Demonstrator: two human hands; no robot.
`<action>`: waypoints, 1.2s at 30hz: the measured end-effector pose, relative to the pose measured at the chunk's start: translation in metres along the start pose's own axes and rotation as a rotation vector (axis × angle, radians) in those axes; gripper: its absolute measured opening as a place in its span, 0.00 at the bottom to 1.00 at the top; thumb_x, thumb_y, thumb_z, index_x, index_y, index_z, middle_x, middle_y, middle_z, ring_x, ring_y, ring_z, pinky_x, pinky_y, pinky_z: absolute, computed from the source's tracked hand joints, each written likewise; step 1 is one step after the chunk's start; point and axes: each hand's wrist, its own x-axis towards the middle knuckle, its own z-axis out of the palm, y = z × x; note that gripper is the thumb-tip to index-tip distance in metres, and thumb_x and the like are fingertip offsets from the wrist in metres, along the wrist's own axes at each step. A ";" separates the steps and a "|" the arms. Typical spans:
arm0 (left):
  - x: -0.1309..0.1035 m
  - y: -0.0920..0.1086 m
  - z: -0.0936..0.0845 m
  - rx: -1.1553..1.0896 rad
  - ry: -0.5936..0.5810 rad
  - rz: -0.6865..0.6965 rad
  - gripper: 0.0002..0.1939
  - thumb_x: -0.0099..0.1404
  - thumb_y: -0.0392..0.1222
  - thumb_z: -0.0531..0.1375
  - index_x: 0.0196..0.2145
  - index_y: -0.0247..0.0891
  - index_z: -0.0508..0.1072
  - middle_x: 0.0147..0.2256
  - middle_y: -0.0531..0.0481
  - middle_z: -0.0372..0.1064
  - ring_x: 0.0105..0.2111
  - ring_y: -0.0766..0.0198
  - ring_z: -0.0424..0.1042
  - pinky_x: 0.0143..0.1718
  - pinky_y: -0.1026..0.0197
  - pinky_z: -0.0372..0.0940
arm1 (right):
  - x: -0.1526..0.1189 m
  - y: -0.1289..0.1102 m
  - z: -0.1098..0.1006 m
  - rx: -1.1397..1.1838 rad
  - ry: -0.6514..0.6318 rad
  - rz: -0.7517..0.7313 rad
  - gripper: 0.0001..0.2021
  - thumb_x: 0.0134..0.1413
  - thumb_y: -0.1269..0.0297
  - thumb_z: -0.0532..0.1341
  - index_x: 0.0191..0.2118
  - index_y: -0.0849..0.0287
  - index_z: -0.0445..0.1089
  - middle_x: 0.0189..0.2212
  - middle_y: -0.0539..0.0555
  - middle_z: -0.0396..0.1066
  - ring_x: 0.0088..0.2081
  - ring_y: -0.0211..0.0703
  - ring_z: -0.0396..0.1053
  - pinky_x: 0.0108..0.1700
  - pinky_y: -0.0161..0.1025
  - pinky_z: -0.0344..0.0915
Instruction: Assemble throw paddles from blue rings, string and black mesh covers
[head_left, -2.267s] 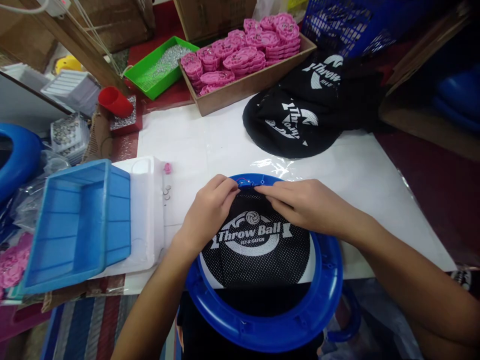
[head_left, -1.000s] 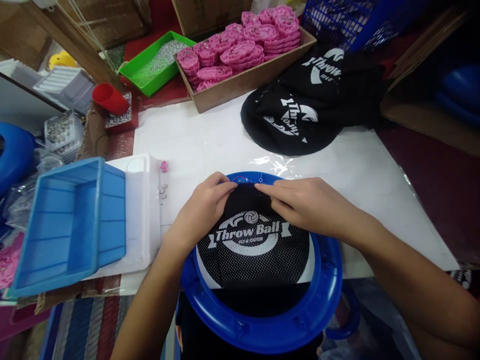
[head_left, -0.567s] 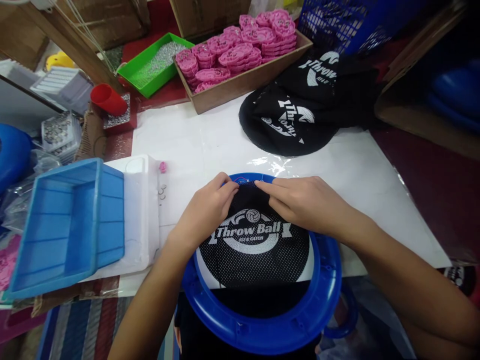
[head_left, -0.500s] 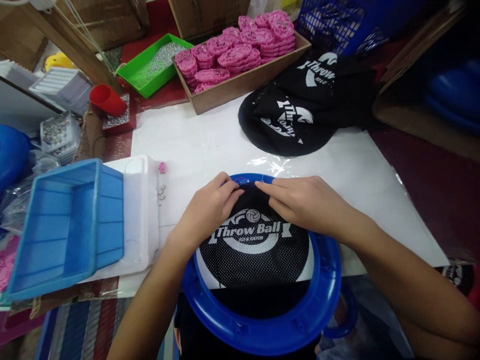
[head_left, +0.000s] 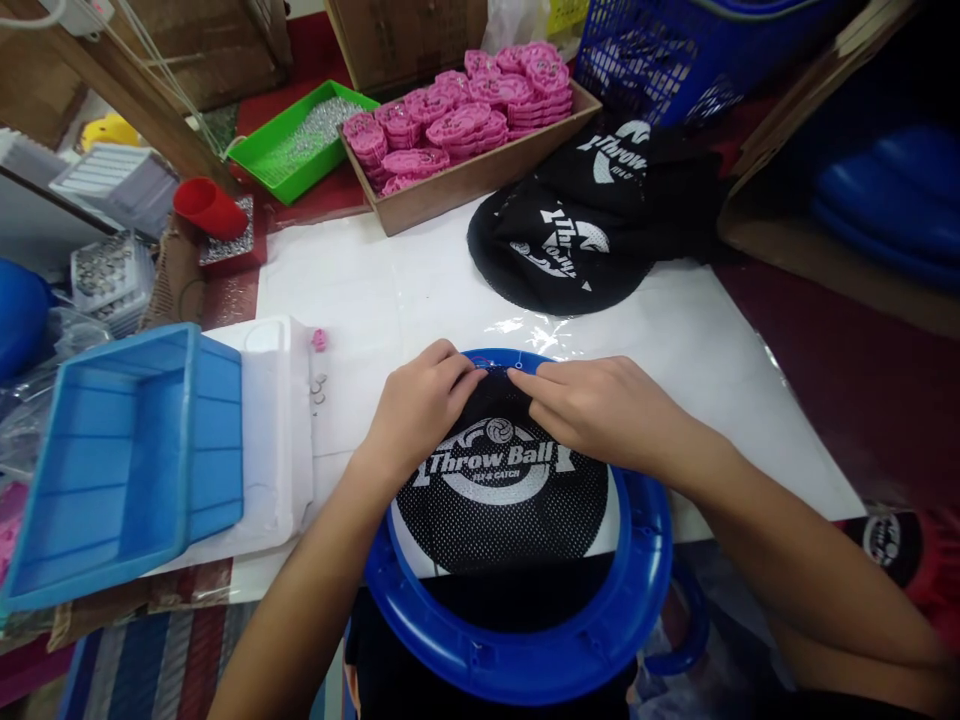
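A round black mesh fabric (head_left: 499, 520) with white "Throw Ball" print lies inside a blue plastic ring (head_left: 645, 560), which overhangs the table's front edge. At the ring's far side, my left hand (head_left: 431, 400) pinches the fabric's top edge between thumb and fingers. Close to its right, my right hand (head_left: 592, 400) is closed on the same edge, its fingertips touching the mesh. The lower part of the fabric hangs loose within the ring. Something thin and reddish shows at the ring's far rim, too small to make out.
A blue bin (head_left: 150, 450) on a white lid (head_left: 277, 440) stands at left. Farther back are a red cup (head_left: 210, 207), a green tray (head_left: 277, 165), a carton (head_left: 480, 155) of pink pieces (head_left: 465, 125), more black printed fabric (head_left: 555, 250) and a blue basket (head_left: 645, 60).
The camera view has shifted slightly. Both hands have barely moved and still hold the fabric edge, with the fingertips a little closer together.
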 end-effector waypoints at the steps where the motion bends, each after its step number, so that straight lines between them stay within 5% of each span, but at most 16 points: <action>1: 0.000 0.000 0.001 0.001 0.033 0.017 0.08 0.77 0.42 0.62 0.39 0.38 0.78 0.40 0.48 0.75 0.37 0.62 0.76 0.40 0.59 0.71 | 0.000 0.000 0.000 0.001 -0.010 0.005 0.17 0.70 0.69 0.53 0.50 0.62 0.80 0.29 0.54 0.79 0.27 0.42 0.67 0.29 0.43 0.43; 5: -0.001 -0.004 0.005 0.035 0.134 0.141 0.05 0.77 0.39 0.62 0.42 0.37 0.78 0.42 0.47 0.76 0.38 0.62 0.76 0.39 0.59 0.72 | 0.000 -0.001 -0.001 0.003 -0.022 0.020 0.16 0.69 0.69 0.54 0.48 0.61 0.80 0.30 0.54 0.79 0.27 0.42 0.67 0.29 0.43 0.41; 13: -0.002 -0.008 0.006 0.053 0.089 0.235 0.10 0.79 0.39 0.58 0.45 0.34 0.79 0.43 0.43 0.77 0.40 0.59 0.77 0.43 0.56 0.75 | -0.003 -0.001 -0.001 -0.017 0.069 -0.013 0.16 0.70 0.69 0.53 0.46 0.61 0.80 0.27 0.53 0.77 0.26 0.41 0.67 0.29 0.42 0.42; 25: -0.004 -0.007 0.002 0.023 -0.006 0.171 0.11 0.80 0.38 0.57 0.49 0.35 0.79 0.46 0.42 0.76 0.44 0.57 0.78 0.47 0.53 0.75 | 0.004 -0.009 -0.012 0.034 -0.182 0.197 0.17 0.67 0.69 0.54 0.49 0.58 0.80 0.33 0.55 0.81 0.30 0.43 0.70 0.30 0.42 0.41; 36: -0.007 -0.010 0.005 0.035 0.069 0.182 0.11 0.79 0.40 0.59 0.49 0.37 0.81 0.44 0.44 0.77 0.42 0.58 0.76 0.43 0.54 0.74 | 0.007 -0.010 -0.016 0.034 -0.298 0.237 0.19 0.69 0.68 0.53 0.55 0.56 0.78 0.36 0.55 0.81 0.33 0.46 0.72 0.31 0.42 0.41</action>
